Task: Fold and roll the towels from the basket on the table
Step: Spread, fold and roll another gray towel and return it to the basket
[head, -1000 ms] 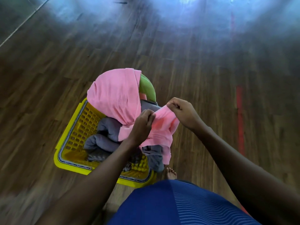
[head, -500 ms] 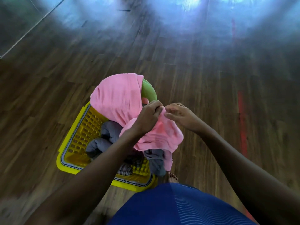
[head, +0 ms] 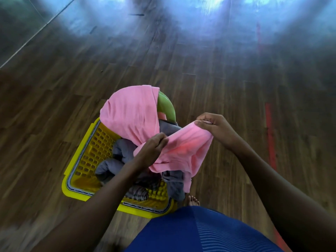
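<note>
Two hands: both are gripping one pink cloth towel (head: 185, 144) at the centre of the frame, above the basket.
Left hand (head: 151, 148): fingers are curling tight round a bunched edge of the pink towel, just left of centre.
Right hand (head: 214, 127): thumb and fingers are pinching another edge of the towel, higher and further right. The hands are apart, with cloth stretching between them.
Pink towel: sagging below the hands, its lower edge hanging over the basket's right side.
More pink cloth: draping over the upper end of the basket. Cannot tell if it is the same towel.
Yellow perforated plastic basket (head: 85, 160): sitting on the floor, lower centre-left.
Grey towels (head: 123, 153): lying crumpled inside the basket, one hanging over its right rim.
Green curved plastic piece (head: 166, 108): sticking up at the basket's upper end, partly under pink cloth.
Dark wood-plank floor (head: 54, 106): filling the frame, with a red strip (head: 270, 135) running down the right side.
Person: blue ribbed garment (head: 200, 231) showing at bottom centre, bare toes (head: 193, 200) peeking out at the basket's lower right corner.
</note>
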`<state>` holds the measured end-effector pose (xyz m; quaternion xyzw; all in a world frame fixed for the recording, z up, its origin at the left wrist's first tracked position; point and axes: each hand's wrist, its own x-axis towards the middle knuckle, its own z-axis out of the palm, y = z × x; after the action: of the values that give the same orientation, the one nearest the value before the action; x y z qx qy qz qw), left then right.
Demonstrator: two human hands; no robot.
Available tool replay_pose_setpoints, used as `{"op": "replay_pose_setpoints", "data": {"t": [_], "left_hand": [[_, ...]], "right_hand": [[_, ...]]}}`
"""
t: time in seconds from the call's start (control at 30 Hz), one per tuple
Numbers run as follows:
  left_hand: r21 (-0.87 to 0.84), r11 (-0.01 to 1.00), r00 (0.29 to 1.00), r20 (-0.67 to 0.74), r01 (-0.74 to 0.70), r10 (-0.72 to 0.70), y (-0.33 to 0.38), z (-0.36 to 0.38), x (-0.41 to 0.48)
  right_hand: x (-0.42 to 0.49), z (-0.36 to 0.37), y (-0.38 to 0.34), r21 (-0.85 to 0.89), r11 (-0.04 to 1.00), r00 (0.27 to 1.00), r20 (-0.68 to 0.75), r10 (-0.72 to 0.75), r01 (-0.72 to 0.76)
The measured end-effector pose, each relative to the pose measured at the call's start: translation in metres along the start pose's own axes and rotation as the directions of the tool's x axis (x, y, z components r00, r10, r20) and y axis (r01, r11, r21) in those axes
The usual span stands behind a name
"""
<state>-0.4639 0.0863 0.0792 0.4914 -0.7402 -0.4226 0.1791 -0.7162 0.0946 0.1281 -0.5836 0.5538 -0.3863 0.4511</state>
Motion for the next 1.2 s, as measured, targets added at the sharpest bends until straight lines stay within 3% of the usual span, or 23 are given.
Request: {"op": "replay_pose_setpoints", "data": {"t": [0.13, 0.3, 0.4, 0.47, 0.57, 0.67, 0.77, 0.93, 1.07, 1.2], "left_hand": [[0.033, 0.998, 0.997, -0.057, 0.046, -0.044, -0.014, 0.004, -0.006], [0.041, 0.998, 0.991, -0.128, -0.039, 0.044, 0.01, -0.008, 0.01], [0.056, 0.995, 0.99, -0.113, -0.078, 0.084, 0.021, -0.015, 0.018], [0.062, 0.991, 0.988, -0.097, -0.116, 0.122, 0.031, -0.015, 0.022], [0.063, 0.984, 0.984, -0.062, -0.166, 0.17, 0.046, -0.01, 0.028], [0.037, 0.987, 0.985, -0.067, -0.157, 0.159, 0.051, -0.01, 0.034], [0.036, 0.987, 0.985, -0.072, -0.157, 0.159, 0.047, -0.017, 0.035], [0.144, 0.976, 0.986, 0.007, -0.165, 0.166, 0.017, -0.018, 0.024], [0.104, 0.994, 0.995, -0.098, 0.039, -0.029, -0.018, -0.022, 0.01], [0.114, 0.993, 0.987, -0.16, 0.004, 0.014, -0.004, -0.035, 0.012]], "right_hand": [[-0.007, -0.012, 0.01, -0.023, 0.999, 0.999, 0.004, 0.047, -0.047], [-0.008, -0.013, 0.038, -0.024, 0.985, 0.982, -0.087, 0.167, -0.17], [-0.005, -0.006, 0.052, -0.187, 0.948, 0.966, -0.073, 0.248, -0.257], [-0.002, 0.005, 0.046, -0.269, 0.936, 0.972, 0.008, 0.237, -0.226], [0.007, 0.024, 0.02, -0.293, 0.955, 0.976, 0.193, 0.099, -0.039], [0.015, 0.038, 0.0, -0.171, 0.985, 0.965, 0.253, 0.072, -0.028], [0.018, 0.04, -0.005, -0.071, 0.997, 0.979, 0.198, 0.052, -0.039], [0.02, 0.038, -0.016, -0.055, 0.998, 0.994, 0.105, -0.029, 0.034], [0.018, 0.016, -0.026, -0.015, 0.998, 0.998, -0.003, -0.06, 0.06], [0.016, -0.005, -0.012, -0.022, 1.0, 0.999, -0.052, 0.003, -0.005]]}}
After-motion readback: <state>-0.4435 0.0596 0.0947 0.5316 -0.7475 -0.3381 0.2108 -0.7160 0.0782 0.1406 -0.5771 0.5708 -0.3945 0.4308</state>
